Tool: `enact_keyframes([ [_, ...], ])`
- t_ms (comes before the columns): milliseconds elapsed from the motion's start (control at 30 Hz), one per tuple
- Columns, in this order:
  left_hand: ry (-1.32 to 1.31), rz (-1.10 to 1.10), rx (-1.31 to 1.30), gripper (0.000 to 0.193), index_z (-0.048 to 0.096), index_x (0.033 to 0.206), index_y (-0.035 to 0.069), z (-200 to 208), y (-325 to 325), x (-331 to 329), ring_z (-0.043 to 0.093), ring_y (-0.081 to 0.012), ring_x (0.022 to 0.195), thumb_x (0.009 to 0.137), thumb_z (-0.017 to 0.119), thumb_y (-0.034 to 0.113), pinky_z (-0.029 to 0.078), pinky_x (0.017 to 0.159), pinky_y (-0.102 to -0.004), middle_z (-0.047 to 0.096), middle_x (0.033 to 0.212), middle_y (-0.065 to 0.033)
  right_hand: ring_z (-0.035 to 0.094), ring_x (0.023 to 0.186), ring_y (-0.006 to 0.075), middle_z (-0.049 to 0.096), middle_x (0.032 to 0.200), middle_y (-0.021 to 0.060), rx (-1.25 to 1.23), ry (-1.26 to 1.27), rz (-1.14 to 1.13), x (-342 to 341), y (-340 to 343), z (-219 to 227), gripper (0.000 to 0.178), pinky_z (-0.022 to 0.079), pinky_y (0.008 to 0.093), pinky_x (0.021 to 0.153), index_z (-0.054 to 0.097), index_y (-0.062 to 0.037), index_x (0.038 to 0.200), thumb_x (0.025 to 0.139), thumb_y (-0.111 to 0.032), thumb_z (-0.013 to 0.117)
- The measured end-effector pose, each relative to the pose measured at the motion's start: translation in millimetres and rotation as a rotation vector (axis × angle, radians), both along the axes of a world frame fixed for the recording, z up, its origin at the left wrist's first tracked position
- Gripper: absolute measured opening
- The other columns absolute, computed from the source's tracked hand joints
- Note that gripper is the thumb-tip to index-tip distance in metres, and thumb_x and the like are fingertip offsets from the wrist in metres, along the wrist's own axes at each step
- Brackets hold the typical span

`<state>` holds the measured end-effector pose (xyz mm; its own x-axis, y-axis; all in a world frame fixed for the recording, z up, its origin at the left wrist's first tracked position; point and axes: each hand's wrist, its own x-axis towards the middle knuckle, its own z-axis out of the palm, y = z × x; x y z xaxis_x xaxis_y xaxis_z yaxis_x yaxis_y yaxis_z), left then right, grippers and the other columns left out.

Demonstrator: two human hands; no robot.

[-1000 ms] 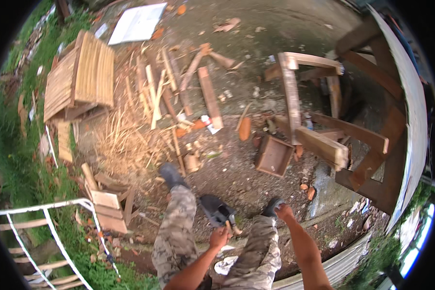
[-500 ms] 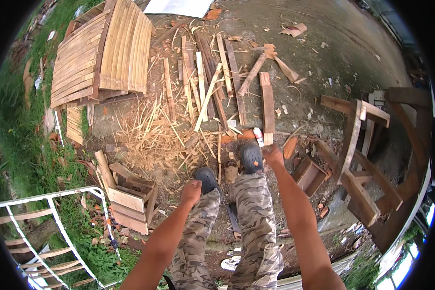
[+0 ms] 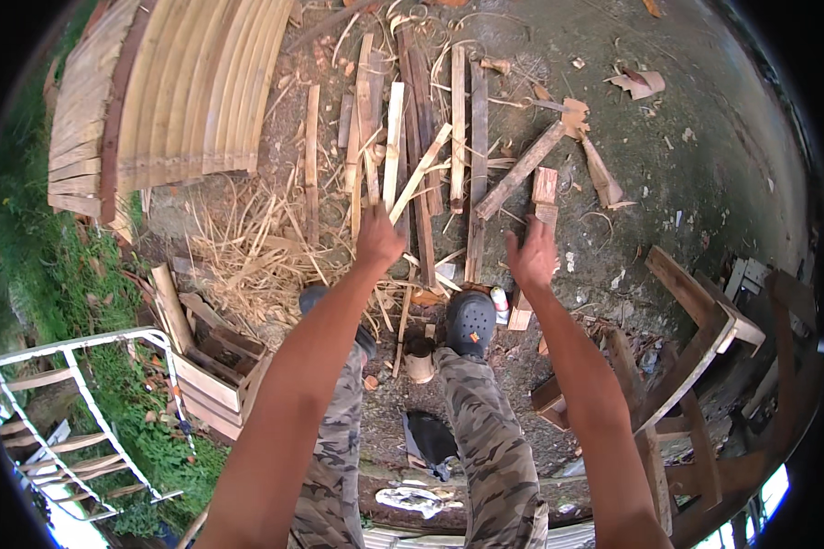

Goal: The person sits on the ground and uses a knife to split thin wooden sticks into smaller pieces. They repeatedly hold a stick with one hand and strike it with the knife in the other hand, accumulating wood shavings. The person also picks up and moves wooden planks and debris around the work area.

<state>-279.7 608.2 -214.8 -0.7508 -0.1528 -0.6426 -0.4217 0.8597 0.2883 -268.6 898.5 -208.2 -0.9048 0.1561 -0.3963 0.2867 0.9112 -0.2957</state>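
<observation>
My left hand [image 3: 380,240] reaches over the near ends of several thin wooden strips. Its fingertips are hidden, so whether they touch or grip a strip cannot be made out. Right beside it are a pale diagonal strip [image 3: 423,172] and an upright strip [image 3: 394,137]. My right hand [image 3: 533,256] is open, thumb apart from the fingers, above a short wooden plank [image 3: 545,188]. The hand covers the plank's middle; its near end shows below. By the right shoe [image 3: 471,325] stands a small white-and-red can or bottle [image 3: 500,304].
A slatted wooden structure [image 3: 192,91] stands far left, with curly wood shavings [image 3: 256,242] near it. At left are a wooden box [image 3: 212,371] and a white metal frame [image 3: 73,352]. A wooden stand [image 3: 687,366] occupies the right. An angled wood piece [image 3: 522,169] lies ahead.
Both hands have moved forward from beside the shoes, the left to the strips and the right over the plank. The view has shifted closer to the wood, and the feet have shifted.
</observation>
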Motion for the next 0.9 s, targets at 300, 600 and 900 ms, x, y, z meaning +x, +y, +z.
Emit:
enact_keyframes([
  [300,0.09,0.012,-0.18,0.087,0.029,0.146,-0.003,-48,14,-44,0.051,-0.0347,0.123,0.078,0.074,0.027,0.045,0.101,-0.045,0.051,0.132,-0.0205,0.049,0.129,0.0409,0.047,0.136,0.0335,-0.132,-0.185,-0.61,-95,-59,-77,0.095,0.038,0.0433,0.111,0.025,0.005,0.143,0.079,-0.046,0.074],
  [600,0.246,0.152,0.063,0.04,0.056,0.108,-0.006,-32,-38,-51,0.058,-0.03,0.105,0.08,0.068,0.02,0.052,0.092,-0.0459,0.053,0.112,-0.0173,0.05,0.126,0.0408,0.049,0.135,0.0277,-0.354,-0.333,-0.375,-48,-41,-72,0.087,0.041,0.043,0.107,0.033,0.0001,0.142,0.07,-0.023,0.076],
  [900,0.062,0.316,-0.104,0.06,0.045,0.118,-0.005,-52,-45,-103,0.054,-0.0345,0.117,0.079,0.08,0.024,0.051,0.097,-0.0418,0.053,0.122,-0.0223,0.056,0.117,0.0426,0.053,0.128,0.0282,-0.087,-0.265,-0.395,-63,-100,-63,0.083,0.047,0.0481,0.099,0.036,-0.0006,0.125,0.07,-0.041,0.084],
])
